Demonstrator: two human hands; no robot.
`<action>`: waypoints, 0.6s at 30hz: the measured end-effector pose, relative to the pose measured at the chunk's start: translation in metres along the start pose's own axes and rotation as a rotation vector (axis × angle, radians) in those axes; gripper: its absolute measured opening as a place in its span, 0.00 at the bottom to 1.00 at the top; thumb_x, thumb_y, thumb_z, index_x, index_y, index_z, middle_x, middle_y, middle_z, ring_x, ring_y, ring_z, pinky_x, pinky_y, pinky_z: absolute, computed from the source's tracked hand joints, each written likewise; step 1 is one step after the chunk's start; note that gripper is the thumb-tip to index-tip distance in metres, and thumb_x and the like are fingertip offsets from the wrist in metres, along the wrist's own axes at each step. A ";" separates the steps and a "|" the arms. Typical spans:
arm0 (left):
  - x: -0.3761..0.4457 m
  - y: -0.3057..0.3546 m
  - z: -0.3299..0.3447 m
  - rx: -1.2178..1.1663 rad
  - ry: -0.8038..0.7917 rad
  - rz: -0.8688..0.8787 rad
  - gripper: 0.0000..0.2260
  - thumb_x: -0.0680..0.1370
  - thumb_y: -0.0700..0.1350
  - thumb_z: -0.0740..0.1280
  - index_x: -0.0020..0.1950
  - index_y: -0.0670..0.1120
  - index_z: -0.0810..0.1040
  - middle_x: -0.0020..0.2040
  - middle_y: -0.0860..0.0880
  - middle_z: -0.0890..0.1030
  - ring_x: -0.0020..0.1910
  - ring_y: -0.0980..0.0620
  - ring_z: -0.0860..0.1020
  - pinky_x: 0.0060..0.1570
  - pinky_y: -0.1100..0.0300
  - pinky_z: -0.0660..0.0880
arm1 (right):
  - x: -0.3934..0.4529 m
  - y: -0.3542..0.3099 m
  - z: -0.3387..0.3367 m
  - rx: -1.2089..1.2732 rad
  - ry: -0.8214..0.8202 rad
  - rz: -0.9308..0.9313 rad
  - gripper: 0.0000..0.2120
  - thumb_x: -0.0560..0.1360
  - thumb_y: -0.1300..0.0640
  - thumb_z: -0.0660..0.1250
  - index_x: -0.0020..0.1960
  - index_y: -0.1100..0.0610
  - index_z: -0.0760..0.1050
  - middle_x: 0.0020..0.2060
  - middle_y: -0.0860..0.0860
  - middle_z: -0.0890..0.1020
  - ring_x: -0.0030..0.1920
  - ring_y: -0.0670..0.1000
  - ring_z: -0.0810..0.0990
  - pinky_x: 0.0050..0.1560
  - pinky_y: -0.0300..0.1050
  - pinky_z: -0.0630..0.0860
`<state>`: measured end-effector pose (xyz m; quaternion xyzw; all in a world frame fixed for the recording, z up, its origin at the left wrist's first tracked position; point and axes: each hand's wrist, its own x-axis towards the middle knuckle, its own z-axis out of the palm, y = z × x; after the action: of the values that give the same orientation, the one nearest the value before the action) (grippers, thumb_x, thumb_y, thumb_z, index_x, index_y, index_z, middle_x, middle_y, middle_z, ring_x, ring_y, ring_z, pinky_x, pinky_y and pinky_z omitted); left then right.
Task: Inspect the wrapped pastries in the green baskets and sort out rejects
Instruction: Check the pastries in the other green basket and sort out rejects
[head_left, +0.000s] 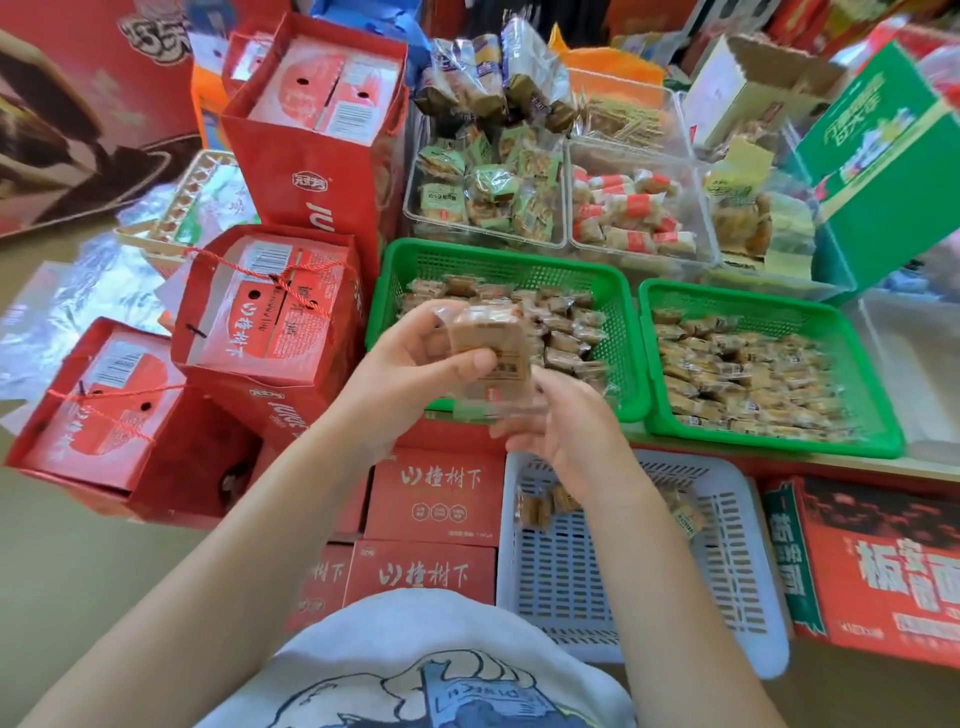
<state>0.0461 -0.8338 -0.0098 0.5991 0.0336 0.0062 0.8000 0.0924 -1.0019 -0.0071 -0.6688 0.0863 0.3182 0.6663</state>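
Observation:
Two green baskets stand side by side, the left one (395, 270) and the right one (862, 364), both filled with small wrapped pastries. In front of the left basket I hold one clear-wrapped brown pastry (493, 348) up with both hands. My left hand (415, 364) grips its left side, thumb across the front. My right hand (571, 426) holds the wrapper's lower edge from below. A white slotted basket (727, 571) sits lower, under my right hand, with a few wrapped pastries (540, 509) in it.
Red gift bags (270, 312) and red boxes (436, 499) crowd the left and the floor in front. Clear tubs of other snacks (488, 208) stand behind the green baskets. A green carton (883, 171) rises at the right, a red carton (883, 561) below it.

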 end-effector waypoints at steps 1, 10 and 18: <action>0.001 -0.001 -0.002 0.011 0.023 -0.013 0.20 0.73 0.38 0.73 0.63 0.37 0.73 0.50 0.50 0.86 0.51 0.51 0.83 0.48 0.57 0.81 | 0.001 0.000 -0.002 -0.020 0.080 -0.075 0.14 0.83 0.58 0.58 0.50 0.61 0.81 0.39 0.57 0.84 0.36 0.53 0.80 0.34 0.44 0.75; 0.005 -0.013 -0.004 0.064 0.015 -0.107 0.19 0.74 0.39 0.75 0.63 0.41 0.75 0.52 0.47 0.85 0.52 0.48 0.83 0.51 0.52 0.81 | -0.003 -0.016 -0.001 -0.049 0.141 -0.436 0.07 0.81 0.60 0.64 0.49 0.55 0.80 0.35 0.48 0.80 0.34 0.46 0.75 0.36 0.39 0.73; 0.013 -0.023 0.001 -0.001 0.077 -0.225 0.22 0.73 0.44 0.72 0.65 0.38 0.73 0.57 0.43 0.85 0.56 0.43 0.83 0.54 0.50 0.80 | 0.013 -0.001 -0.020 -0.132 -0.009 -0.382 0.14 0.78 0.46 0.68 0.61 0.49 0.76 0.49 0.47 0.82 0.50 0.46 0.82 0.53 0.48 0.79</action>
<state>0.0581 -0.8407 -0.0324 0.5903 0.1314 -0.0605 0.7941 0.1093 -1.0171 -0.0151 -0.7139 -0.0660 0.1941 0.6695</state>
